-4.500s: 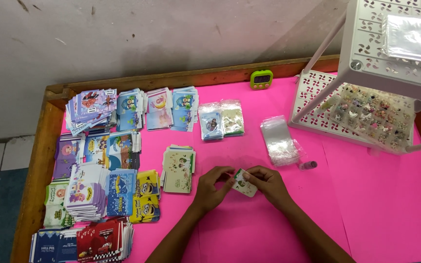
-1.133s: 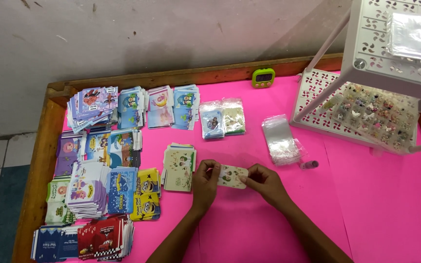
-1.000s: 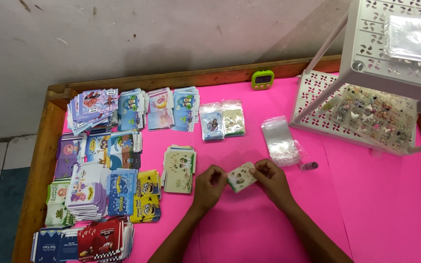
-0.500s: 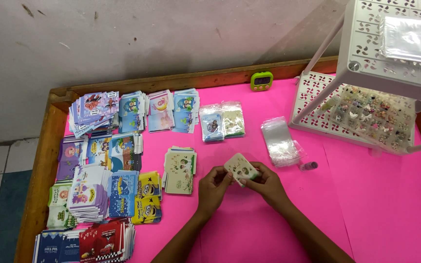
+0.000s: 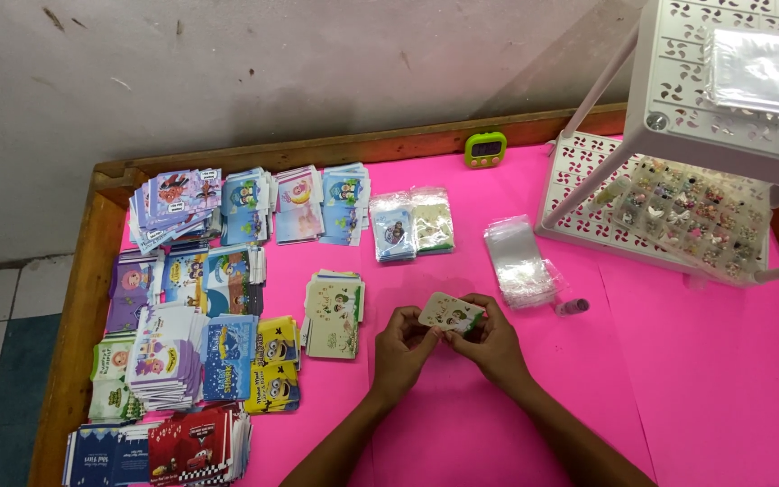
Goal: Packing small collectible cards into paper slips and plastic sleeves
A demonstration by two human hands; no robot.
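Observation:
Both of my hands hold one small cream-coloured card [image 5: 449, 313] with cartoon pictures, just above the pink table [image 5: 678, 379]. My left hand [image 5: 402, 350] pinches its left end and my right hand [image 5: 492, 343] its right end. A stack of matching cream cards [image 5: 334, 313] lies just left of my left hand. A pile of clear plastic sleeves [image 5: 517, 261] lies up and to the right of my right hand, with a small dark object [image 5: 572, 307] beside it.
Several stacks of colourful cartoon cards [image 5: 200, 316] cover the table's left side. Two bagged card packs [image 5: 413, 225] lie at the back middle, near a green timer [image 5: 485, 149]. A white perforated rack [image 5: 678, 189] with small trinkets stands at the right. A wooden rim [image 5: 74, 334] borders the table.
The card has been turned and lifted slightly between my hands, which stayed at the same spot on the table. Nothing else has moved.

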